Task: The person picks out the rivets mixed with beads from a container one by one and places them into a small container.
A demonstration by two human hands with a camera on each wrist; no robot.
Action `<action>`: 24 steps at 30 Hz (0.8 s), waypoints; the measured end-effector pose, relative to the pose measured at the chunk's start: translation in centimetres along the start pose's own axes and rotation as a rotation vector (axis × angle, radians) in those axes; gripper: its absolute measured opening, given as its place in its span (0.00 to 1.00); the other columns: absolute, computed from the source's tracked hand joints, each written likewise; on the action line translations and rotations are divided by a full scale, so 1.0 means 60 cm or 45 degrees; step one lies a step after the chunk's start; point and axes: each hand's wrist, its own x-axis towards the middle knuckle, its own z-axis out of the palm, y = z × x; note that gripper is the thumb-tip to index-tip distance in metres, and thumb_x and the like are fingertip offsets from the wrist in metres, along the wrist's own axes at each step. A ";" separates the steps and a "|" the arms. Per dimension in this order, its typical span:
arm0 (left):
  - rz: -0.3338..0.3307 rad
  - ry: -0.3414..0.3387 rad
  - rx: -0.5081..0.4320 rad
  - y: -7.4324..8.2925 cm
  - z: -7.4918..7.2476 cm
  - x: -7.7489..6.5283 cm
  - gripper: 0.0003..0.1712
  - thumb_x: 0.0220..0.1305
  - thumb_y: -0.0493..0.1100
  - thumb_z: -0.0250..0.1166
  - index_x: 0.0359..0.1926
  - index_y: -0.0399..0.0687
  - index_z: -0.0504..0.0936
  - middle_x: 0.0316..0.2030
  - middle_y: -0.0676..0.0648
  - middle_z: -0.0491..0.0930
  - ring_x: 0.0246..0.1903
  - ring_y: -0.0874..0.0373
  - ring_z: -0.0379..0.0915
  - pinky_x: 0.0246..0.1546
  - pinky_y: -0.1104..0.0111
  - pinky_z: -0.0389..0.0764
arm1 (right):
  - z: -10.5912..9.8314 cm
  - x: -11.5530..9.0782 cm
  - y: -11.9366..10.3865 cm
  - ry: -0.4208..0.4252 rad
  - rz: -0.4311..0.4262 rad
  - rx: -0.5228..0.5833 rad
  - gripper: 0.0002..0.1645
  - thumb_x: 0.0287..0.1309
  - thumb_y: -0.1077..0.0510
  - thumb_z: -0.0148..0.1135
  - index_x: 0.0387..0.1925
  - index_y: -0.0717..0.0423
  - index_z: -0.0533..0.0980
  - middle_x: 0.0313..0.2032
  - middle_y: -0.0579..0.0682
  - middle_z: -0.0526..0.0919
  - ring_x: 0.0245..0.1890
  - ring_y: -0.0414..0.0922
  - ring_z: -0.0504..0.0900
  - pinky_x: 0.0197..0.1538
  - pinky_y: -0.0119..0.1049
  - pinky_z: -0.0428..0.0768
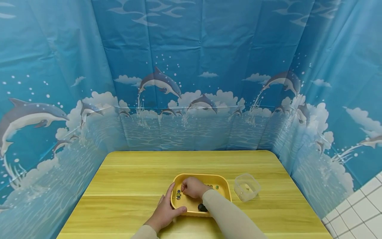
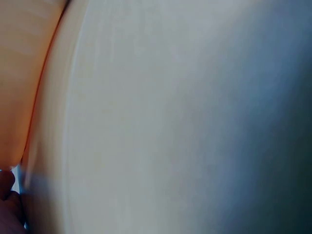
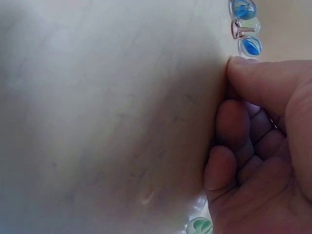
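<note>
A yellow tray [image 1: 206, 176] stands on the table. My left hand [image 1: 164, 212] lies against its front left corner, index finger along the left side, thumb along the front rim. Over the tray floor, my right hand [image 1: 193, 187] has its fingers curled and its thumb tip low against them; I cannot tell whether anything is between the fingertips. Just left of it sit several glass marbles [image 1: 178, 195]. In the right wrist view, a coppery tack-like metal piece [image 3: 237, 29] lies between a blue marble [image 3: 243, 9] and another blue-swirled marble [image 3: 251, 46].
Right of the tray stands a clear plastic container [image 1: 247, 187] with a few small bits inside. A green marble [image 1: 217, 187] lies near the tray's back right. A dark round object [image 1: 202, 207] sits by its front wall, partly behind my right sleeve [image 1: 226, 212]. A dolphin-printed curtain [image 1: 191, 129] surrounds the table.
</note>
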 end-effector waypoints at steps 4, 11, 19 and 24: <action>0.007 0.000 -0.001 -0.001 0.001 0.001 0.64 0.59 0.61 0.78 0.85 0.62 0.47 0.72 0.34 0.74 0.77 0.16 0.42 0.76 0.26 0.43 | -0.001 -0.002 -0.001 0.007 0.014 0.017 0.07 0.66 0.62 0.68 0.32 0.49 0.83 0.29 0.38 0.81 0.28 0.36 0.74 0.36 0.30 0.76; 0.013 0.002 -0.014 -0.003 0.001 0.002 0.65 0.58 0.61 0.79 0.85 0.63 0.47 0.71 0.35 0.75 0.77 0.17 0.43 0.77 0.28 0.42 | -0.002 -0.004 -0.005 0.014 0.033 0.031 0.07 0.67 0.62 0.69 0.32 0.48 0.84 0.30 0.38 0.82 0.29 0.36 0.75 0.37 0.30 0.77; 0.017 0.000 -0.013 -0.005 0.001 0.003 0.65 0.58 0.61 0.79 0.85 0.63 0.47 0.70 0.35 0.75 0.77 0.16 0.42 0.77 0.28 0.41 | -0.001 -0.005 -0.006 0.016 0.050 0.068 0.06 0.66 0.62 0.70 0.32 0.50 0.84 0.29 0.38 0.82 0.29 0.36 0.75 0.36 0.30 0.77; 0.012 -0.004 -0.021 -0.006 0.000 0.003 0.64 0.59 0.61 0.78 0.85 0.64 0.47 0.71 0.36 0.74 0.77 0.17 0.42 0.77 0.28 0.41 | 0.000 -0.003 -0.004 0.011 0.046 0.075 0.06 0.67 0.62 0.70 0.32 0.51 0.85 0.27 0.38 0.81 0.27 0.36 0.74 0.33 0.28 0.75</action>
